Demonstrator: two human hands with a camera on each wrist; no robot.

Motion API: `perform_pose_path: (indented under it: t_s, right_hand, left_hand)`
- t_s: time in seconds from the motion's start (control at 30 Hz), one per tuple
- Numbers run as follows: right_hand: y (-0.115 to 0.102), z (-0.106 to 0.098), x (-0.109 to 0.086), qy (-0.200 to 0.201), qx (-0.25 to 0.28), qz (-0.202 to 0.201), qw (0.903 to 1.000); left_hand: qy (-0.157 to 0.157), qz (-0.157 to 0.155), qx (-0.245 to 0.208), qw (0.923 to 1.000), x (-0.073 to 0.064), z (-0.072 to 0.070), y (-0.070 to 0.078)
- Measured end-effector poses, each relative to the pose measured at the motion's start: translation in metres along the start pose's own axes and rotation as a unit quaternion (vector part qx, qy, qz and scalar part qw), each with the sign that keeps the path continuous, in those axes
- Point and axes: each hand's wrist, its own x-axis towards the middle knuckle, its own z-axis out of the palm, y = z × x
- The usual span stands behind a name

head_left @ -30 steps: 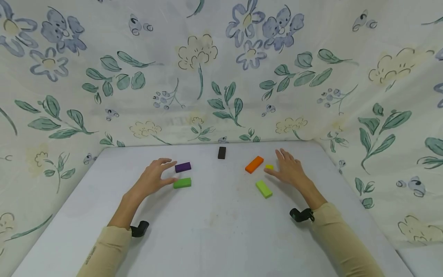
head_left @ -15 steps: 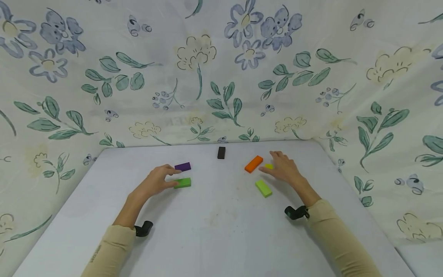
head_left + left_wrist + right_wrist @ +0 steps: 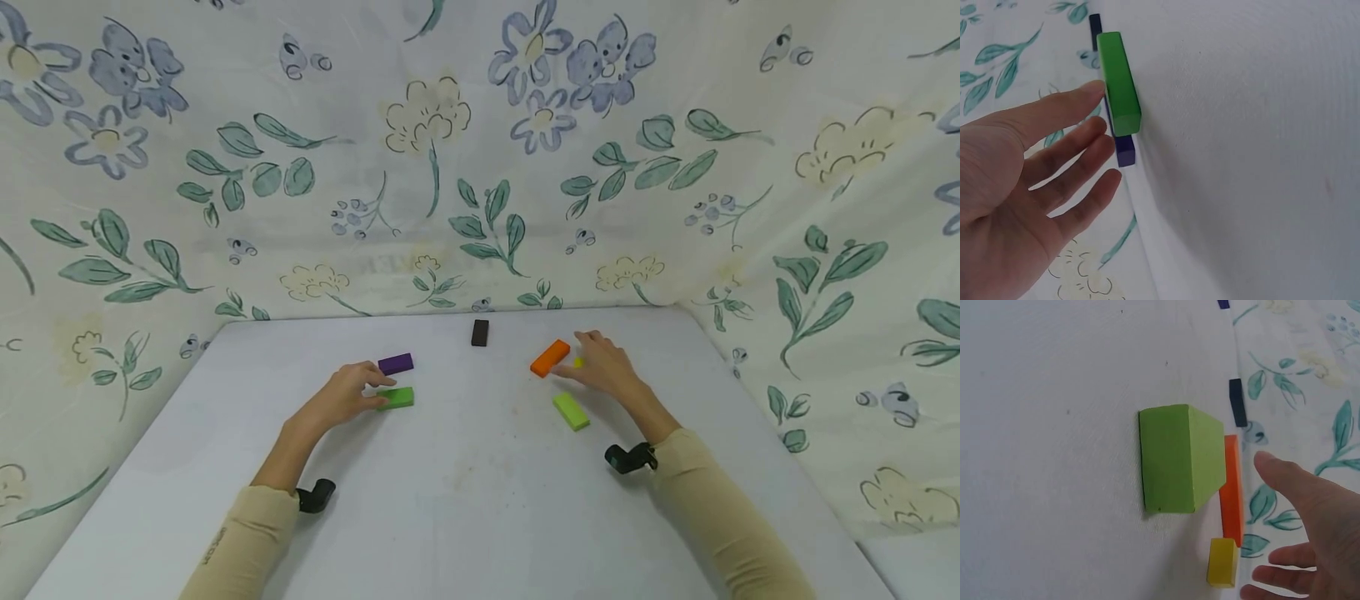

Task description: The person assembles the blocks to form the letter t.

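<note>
My left hand [image 3: 345,395] hovers at the left end of a green block [image 3: 399,397], thumb and fingers spread apart. In the left wrist view the thumb tip overlaps the green block [image 3: 1121,87]; whether it touches cannot be told. Just behind lies a purple block [image 3: 396,363]. On the other side, my right hand [image 3: 606,368] is held over a yellow block [image 3: 578,363], partly covering it in the head view, with the thumb near an orange block [image 3: 550,358]. A lime green block [image 3: 572,411] lies in front of that hand. Neither hand holds anything.
A black block [image 3: 480,333] lies at the back middle of the white table [image 3: 480,500]. Behind and along the sides hangs a floral cloth [image 3: 427,167]. Dark wrist cameras sit at both sleeves, the left one [image 3: 317,496] low over the table.
My left hand has come down and slightly right toward the green block, its fingers closer to the thumb. My right hand has moved left toward the orange block. The blocks stay put.
</note>
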Motion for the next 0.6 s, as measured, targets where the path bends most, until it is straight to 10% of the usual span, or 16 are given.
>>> perform_pose_path:
  t_s: [0.6]
  right_hand:
    - [-0.01, 0.008, 0.011, -0.015, 0.004, -0.007, 0.9999]
  left_hand:
    - [-0.013, -0.022, -0.011, 0.9996, 0.0, 0.005, 0.0]
